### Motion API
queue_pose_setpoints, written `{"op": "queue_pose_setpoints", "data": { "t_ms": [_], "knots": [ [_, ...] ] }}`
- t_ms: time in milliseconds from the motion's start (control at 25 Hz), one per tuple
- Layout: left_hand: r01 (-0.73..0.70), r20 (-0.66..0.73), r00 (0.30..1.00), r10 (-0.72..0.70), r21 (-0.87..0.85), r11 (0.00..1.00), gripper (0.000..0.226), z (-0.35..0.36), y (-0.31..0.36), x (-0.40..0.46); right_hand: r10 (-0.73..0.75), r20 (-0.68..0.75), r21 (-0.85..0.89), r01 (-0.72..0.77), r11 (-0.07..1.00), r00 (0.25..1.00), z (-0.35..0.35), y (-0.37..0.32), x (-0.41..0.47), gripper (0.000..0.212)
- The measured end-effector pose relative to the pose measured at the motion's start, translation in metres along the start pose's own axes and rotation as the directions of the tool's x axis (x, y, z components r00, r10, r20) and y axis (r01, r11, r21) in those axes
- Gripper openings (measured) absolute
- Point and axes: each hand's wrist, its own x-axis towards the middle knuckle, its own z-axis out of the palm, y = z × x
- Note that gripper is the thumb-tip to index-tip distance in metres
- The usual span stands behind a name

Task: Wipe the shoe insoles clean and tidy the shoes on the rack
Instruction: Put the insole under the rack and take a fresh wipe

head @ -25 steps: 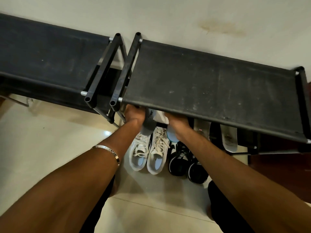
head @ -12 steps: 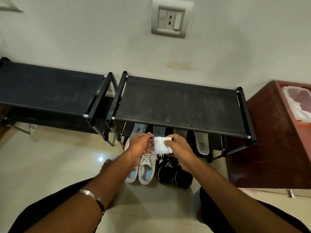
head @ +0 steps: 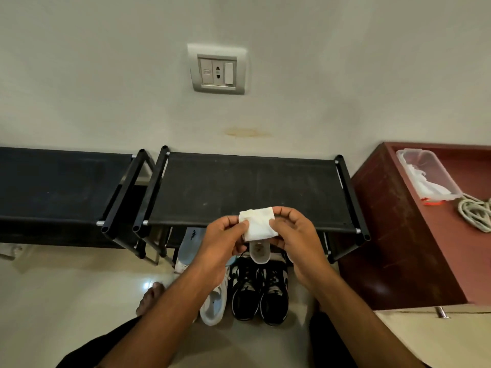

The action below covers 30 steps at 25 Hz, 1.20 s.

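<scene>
Two black shoe racks stand side by side against the pale wall, the left rack [head: 61, 181] running out of view at the edge and the right rack [head: 249, 187] directly ahead, its fabric top shelf dusty and speckled. Below the right rack's front bar, a blue-grey insole [head: 190, 244] leans upright at the left, with a pair of white sneakers [head: 214, 305] on the floor in front of it, partly hidden by the left forearm. The left hand [head: 224, 244] pinches the left edge of a folded white wipe [head: 257, 224] between thumb and curled fingers [head: 231, 221], and the wipe is held up in the air over the rack's front bar. The right hand [head: 295, 236] pinches the wipe's right edge in the same way, thumb in front and fingers curled over the top. Just beneath the wipe, a pale insole [head: 259, 252] with a dirty heel patch pokes out (what holds it up cannot be made out). Under both hands a pair of black sneakers [head: 259, 290] sits on the floor, toes toward the person. Further right stands a reddish-brown cabinet [head: 398, 235], whose top carries a clear plastic box [head: 427, 176] with white contents and a coiled pale cord [head: 475, 211]. A socket plate [head: 218, 69] is set in the wall above.
</scene>
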Motion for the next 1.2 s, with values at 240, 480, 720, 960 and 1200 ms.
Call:
{"op": "queue_pose_setpoints", "data": {
  "t_ms": [240, 480, 720, 960, 1200],
  "knots": [
    [-0.062, -0.109, 0.993, 0.051, -0.101, 0.993, 0.024, 0.03, 0.01, 0.033, -0.099, 0.094, 0.076, 0.092, 0.993, 0.991, -0.016, -0.007, 0.027, 0.042],
    [-0.062, 0.007, 0.998, 0.062, -0.062, 0.996, 0.015, 0.037, 0.018, 0.045, -0.211, 0.128, -0.013, 0.214, 0.977, 0.969, -0.023, -0.017, 0.041, 0.043],
    [-0.153, 0.136, 0.981, 0.135, 0.132, 0.979, 0.021, 0.04, 0.013, 0.047, -0.237, 0.036, -0.032, 0.238, 0.971, 0.971, -0.03, -0.016, 0.055, 0.026],
    [-0.26, 0.213, 0.955, 0.204, 0.277, 0.925, 0.014, 0.032, 0.014, 0.051, -0.234, 0.05, -0.02, 0.235, 0.972, 0.971, -0.026, -0.013, 0.061, 0.026],
    [-0.317, 0.118, 0.948, 0.296, 0.268, 0.91, 0.011, 0.025, 0.015, 0.055, -0.246, 0.027, -0.042, 0.247, 0.968, 0.969, -0.015, -0.014, 0.058, 0.016]
  ]
}}
